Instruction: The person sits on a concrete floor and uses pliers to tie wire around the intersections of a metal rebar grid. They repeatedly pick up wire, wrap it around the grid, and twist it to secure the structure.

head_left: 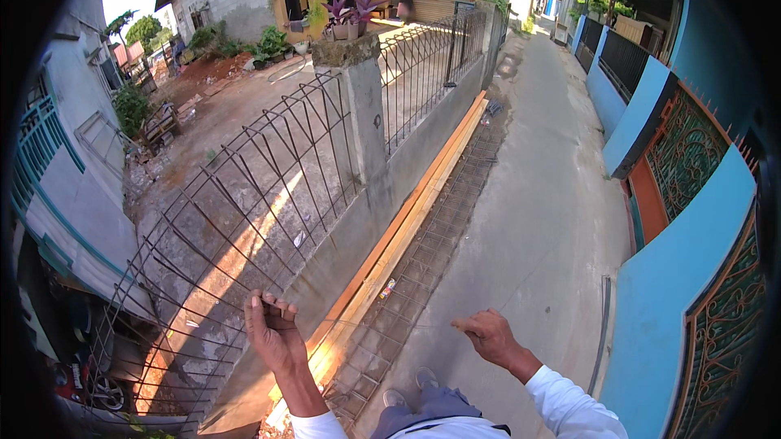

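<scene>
My left hand (277,338) is raised beside the bent rebar fence (244,219), palm partly turned up. Its fingers are curled toward the thumb, and anything they hold is too small to make out. Over the edge of the lane, my right hand (491,335) is closed in a pinch, its fingertips pointing left. A faint thin strand, like wire or string, seems to run from it toward the left hand. Between and below the hands, long wooden planks (399,252) lie along the foot of the low wall, next to a flat rebar mesh (435,235).
A concrete post (364,117) topped with potted purple plants (351,16) interrupts the fence. The grey paved lane (545,170) runs ahead on the right, bordered by a blue wall (675,268) with ornate metal gates. A small colourful wrapper (388,288) lies on the mesh. Farther off, a person (405,1) stands by the house.
</scene>
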Demonstrator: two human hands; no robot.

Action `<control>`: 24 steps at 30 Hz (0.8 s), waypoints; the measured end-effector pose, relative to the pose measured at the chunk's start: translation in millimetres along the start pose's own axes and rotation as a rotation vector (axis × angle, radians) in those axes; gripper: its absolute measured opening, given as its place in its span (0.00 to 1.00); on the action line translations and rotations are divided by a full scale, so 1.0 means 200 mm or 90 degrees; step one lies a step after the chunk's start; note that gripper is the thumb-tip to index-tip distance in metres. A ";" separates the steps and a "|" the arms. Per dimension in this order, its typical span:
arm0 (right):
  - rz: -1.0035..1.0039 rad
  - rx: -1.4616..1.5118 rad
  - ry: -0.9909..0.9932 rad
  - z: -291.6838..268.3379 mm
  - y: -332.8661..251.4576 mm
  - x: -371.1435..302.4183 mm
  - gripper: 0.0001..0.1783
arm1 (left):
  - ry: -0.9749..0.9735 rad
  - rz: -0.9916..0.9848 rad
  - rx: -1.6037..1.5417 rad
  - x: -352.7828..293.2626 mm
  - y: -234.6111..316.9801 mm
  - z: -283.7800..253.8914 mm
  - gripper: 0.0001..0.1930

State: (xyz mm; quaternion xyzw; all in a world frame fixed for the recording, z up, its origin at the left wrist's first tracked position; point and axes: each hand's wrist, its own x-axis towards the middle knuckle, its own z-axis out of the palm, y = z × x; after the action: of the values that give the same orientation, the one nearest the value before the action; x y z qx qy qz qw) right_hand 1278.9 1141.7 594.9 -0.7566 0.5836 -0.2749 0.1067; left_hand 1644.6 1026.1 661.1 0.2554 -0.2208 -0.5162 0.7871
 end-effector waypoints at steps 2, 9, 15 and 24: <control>-0.008 0.016 0.036 0.04 -0.02 -0.03 0.14 | -0.038 0.009 0.033 0.02 0.01 -0.04 0.07; -0.003 -0.039 0.025 0.00 -0.06 -0.09 0.15 | -0.020 -0.025 0.057 0.06 -0.08 -0.03 0.05; -0.043 -0.024 0.026 0.08 -0.06 -0.08 0.14 | 0.021 -0.031 0.123 0.04 0.03 -0.16 0.06; -0.028 -0.033 0.011 0.07 -0.05 -0.11 0.15 | -0.007 -0.070 0.138 0.02 0.06 -0.25 0.09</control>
State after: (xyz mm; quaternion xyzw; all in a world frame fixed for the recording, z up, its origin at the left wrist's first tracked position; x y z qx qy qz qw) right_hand 1291.8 1163.3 582.4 -0.7694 0.5745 -0.2688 0.0758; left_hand 1685.4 1036.1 630.1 0.3477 -0.2650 -0.5335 0.7241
